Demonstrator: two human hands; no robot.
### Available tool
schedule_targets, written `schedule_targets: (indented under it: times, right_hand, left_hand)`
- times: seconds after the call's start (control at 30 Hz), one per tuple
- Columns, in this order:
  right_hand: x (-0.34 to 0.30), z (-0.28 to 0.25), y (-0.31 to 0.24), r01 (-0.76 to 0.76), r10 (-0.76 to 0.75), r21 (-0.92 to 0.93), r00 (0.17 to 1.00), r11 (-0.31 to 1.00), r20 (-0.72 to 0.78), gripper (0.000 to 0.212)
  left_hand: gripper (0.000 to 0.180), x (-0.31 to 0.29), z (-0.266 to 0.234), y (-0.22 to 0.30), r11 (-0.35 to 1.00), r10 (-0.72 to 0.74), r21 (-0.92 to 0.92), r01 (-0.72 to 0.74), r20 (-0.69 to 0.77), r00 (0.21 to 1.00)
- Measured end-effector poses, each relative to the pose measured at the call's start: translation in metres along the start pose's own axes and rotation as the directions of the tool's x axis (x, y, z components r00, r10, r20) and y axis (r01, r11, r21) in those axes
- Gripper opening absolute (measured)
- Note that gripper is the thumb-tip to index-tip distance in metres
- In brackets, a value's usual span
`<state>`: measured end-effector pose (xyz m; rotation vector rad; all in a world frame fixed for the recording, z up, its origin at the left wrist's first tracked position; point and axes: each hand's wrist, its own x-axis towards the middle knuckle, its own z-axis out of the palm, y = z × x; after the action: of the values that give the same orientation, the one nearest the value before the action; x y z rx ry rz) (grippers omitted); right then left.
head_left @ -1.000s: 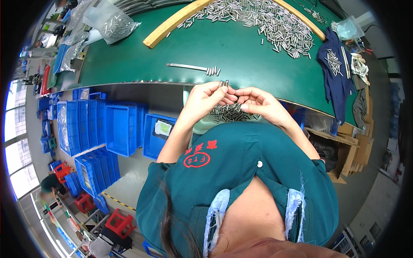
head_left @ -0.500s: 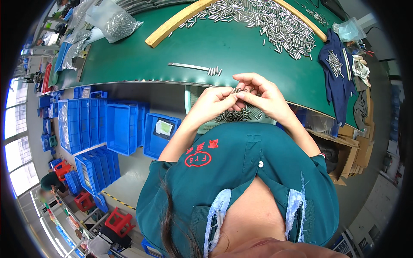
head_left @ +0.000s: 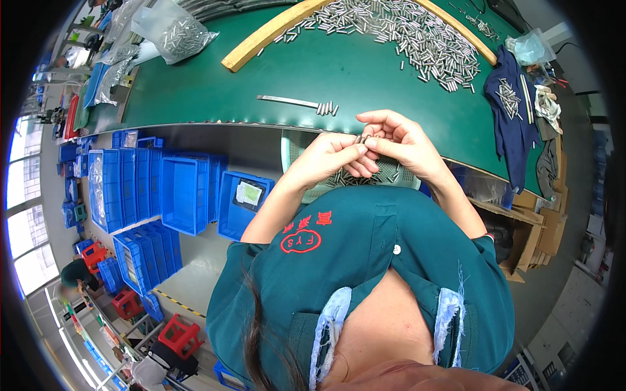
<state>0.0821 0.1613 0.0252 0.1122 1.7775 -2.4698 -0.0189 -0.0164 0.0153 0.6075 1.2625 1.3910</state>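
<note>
My left hand (head_left: 332, 155) and my right hand (head_left: 401, 143) meet just off the table's near edge, both closed on small metal pins (head_left: 360, 139) pinched between thumbs and fingers. How many pins are held is hard to see. Under my hands sits a pale green basket (head_left: 287, 148) with many loose pins (head_left: 352, 177) in it, partly covered by my hands and shirt. On the green table (head_left: 195, 98), slightly left of my hands, lies a flat metal strip (head_left: 287, 100) with several pins (head_left: 327, 109) lined up at its right end.
Beyond, a big pile of pins (head_left: 417, 45) spreads between two wooden bars (head_left: 267, 36). A clear bag of pins (head_left: 179, 36) stands far left. More pins lie on a dark blue cloth (head_left: 499, 124) at right. Blue crates (head_left: 189, 189) stand on the floor at left, cardboard boxes (head_left: 521, 228) at right.
The fingers of both hands have shifted slightly around the pins, and fewer pins show between them. The strip, the pile and the basket stay where they were.
</note>
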Motion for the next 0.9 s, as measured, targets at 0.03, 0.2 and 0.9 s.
schedule_targets:
  times: [0.03,0.2,0.9]
  right_hand:
    - [0.000,0.000,-0.001,-0.003,0.003,0.004,1.000,1.000,0.000,0.039]
    - [0.000,0.000,0.000,-0.009,0.009,-0.037,1.000,0.999,0.003,0.037]
    - [-0.007,-0.002,0.024,-0.216,0.219,-0.042,0.972,0.975,0.084,0.034]
  left_hand:
    - [0.030,0.000,0.000,-0.001,1.000,-0.001,-0.005,0.001,-0.002,1.000]
    - [0.029,0.002,-0.002,-0.005,0.997,0.023,0.071,-0.021,-0.018,1.000]
    - [0.028,-0.019,-0.027,0.022,0.970,0.100,0.236,-0.052,-0.197,0.975]
